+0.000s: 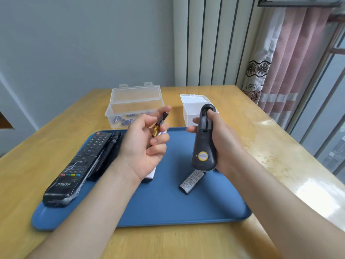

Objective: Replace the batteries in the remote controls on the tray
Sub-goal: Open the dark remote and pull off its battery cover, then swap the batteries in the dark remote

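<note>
Blue plastic of the tray lies under both my hands on the wooden surface. My right hand is wrapped round the dark grey remote, held upright and back-side towards me above the tray's right half, so the open battery bay faces me; my thumb rests at the top of that bay. My left hand is curled, its thumb and fingertips pinching a black-and-gold battery just left of the remote. I judge it a spent cell, since the batteries in the open clear box on the far side are blue. The labelled cover lies flat on the tray just below the remote, within easy reach for closing up. An open white box stands far right, probably for discards. The long black remote lies along the tray's left edge, another dark one right beside it.
</note>
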`<state>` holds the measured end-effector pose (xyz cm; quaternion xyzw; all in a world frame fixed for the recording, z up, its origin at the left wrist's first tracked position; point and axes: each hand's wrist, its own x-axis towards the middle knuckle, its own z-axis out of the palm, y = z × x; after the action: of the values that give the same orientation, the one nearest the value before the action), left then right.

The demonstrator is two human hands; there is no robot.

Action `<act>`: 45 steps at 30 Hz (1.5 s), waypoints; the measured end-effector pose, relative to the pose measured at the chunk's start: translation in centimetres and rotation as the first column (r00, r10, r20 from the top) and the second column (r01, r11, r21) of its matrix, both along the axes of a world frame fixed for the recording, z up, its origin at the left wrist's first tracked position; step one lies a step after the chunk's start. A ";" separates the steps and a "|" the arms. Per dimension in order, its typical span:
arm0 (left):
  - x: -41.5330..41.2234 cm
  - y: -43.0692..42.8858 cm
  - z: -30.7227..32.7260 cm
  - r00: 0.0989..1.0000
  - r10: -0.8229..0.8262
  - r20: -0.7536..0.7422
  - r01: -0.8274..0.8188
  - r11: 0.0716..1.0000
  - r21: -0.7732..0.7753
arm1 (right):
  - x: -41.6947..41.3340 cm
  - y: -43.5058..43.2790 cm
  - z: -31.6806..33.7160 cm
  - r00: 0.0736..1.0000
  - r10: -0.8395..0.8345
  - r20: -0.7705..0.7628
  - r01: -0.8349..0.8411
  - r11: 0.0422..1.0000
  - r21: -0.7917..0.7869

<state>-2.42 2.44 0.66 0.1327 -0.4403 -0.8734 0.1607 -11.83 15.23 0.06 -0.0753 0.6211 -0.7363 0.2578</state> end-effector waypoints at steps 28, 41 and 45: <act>-7.7 0.4 1.1 0.964 0.265 0.010 0.107 -0.354 -0.929 | -1.6 -2.1 1.4 0.931 0.320 0.177 -0.257 0.917 -0.306; -16.8 -3.3 3.5 0.964 0.190 0.189 0.105 0.379 -0.920 | -13.4 -3.8 4.0 0.915 0.256 -0.312 -0.168 0.944 0.283; -19.5 -4.6 2.6 0.962 0.186 0.202 0.108 0.421 -0.901 | -16.1 -5.8 2.7 0.789 0.313 -0.530 -0.009 0.867 0.498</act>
<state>-21.94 -2.20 3.27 0.1537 -0.8546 -0.4676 0.1653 -27.97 9.45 2.74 -0.2914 0.8204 -0.4761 0.1241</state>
